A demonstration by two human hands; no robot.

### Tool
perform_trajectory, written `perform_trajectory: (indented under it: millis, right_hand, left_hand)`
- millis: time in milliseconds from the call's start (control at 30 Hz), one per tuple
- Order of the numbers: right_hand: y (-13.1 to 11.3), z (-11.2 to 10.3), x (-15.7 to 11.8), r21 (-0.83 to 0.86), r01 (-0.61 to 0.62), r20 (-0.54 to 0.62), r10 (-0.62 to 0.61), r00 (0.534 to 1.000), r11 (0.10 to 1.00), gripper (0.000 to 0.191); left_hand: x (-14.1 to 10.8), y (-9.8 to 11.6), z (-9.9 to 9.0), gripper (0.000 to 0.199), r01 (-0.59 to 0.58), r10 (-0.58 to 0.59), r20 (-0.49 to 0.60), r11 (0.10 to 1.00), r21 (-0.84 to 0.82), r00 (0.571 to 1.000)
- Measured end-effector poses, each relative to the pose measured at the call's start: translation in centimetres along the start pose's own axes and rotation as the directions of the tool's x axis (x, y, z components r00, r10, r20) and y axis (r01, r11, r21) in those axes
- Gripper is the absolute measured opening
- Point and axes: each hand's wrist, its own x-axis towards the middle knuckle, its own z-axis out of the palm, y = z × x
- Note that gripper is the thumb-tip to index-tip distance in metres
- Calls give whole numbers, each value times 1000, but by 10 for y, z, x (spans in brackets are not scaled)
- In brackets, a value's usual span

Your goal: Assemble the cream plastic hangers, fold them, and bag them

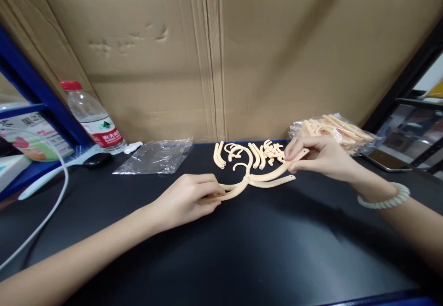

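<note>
Between my hands is a cream-coloured assembly of curved plastic strips [242, 185], joined near its middle, with arms fanning out to both sides and one curl rising behind. My left hand [194, 195] grips the end of its left arms, the fingers partly hiding them. With thumb and fingers, my right hand [318, 156] pinches the raised right arm close to its holed tip. Another right arm [277, 183] lies lower, free of the hand. Loose curved strips [219, 154] and small cream pieces [273, 150] lie just behind on the black table.
A clear plastic bag [154, 157] lies flat at back left, near a water bottle [100, 126] with a red cap. A bag of more cream strips [334, 130] and a phone [387, 160] sit at back right. A white cable [58, 200] crosses the left side; cardboard [277, 57] stands behind.
</note>
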Motion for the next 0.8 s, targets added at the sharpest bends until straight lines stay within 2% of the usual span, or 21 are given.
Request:
perform_trajectory:
  millis: [100,167,267,400,467,600,800]
  right_hand:
    - [-1,1,0,40,1,-24,0,1000,999,24]
    - [-1,1,0,48,-26,10,26,1000,999,26]
    - [2,2,-1,15,-77,143,74,987,997,30]
    - [7,2,-1,-157,-113,334,160,929,981,28]
    - [8,2,-1,-272,-67,383,172,908,960,24]
    - [9,4,0,-402,91,429,100,898,911,15]
    - [13,8,-1,-507,125,427,123,896,853,8]
  left_hand:
    - [0,0,1,22,24,-24,-25,1000,-14,999]
    - [0,0,0,22,17,-17,-22,1000,0,1000]
    - [1,1,-1,17,-24,24,17,998,52,1000]
    - [0,-1,-2,17,-67,58,55,982,178,997]
    - [-1,-2,-1,19,-74,61,64,972,225,996]
    - [-1,-4,2,24,-114,105,42,938,329,994]
    - [0,-10,7,23,-115,145,-35,891,439,989]
